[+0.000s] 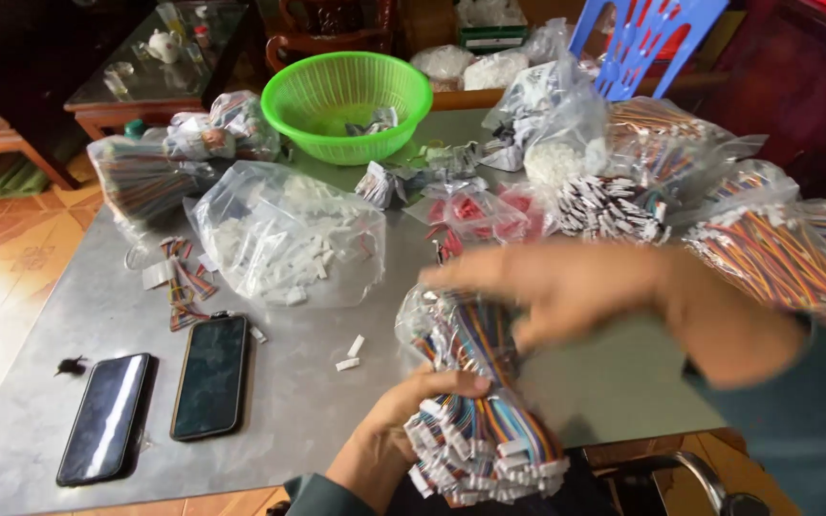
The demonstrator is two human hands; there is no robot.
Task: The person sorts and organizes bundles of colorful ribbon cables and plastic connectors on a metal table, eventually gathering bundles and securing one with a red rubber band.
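Observation:
My left hand (403,420) grips a thick bundle of multicoloured wires with white connectors (485,420) near the table's front edge. The bundle's upper end sits in a clear plastic bag (432,320). My right hand (566,287) is blurred, reaching in from the right just above the bag's top, fingers spread towards the left; whether it touches the bag I cannot tell.
Two dark phones (210,376) (107,417) lie on the grey metal table (308,401) at the left. Clear bags of white connectors (289,239) and of wire bundles (776,258) crowd the middle and right. A green basket (346,91) stands at the back.

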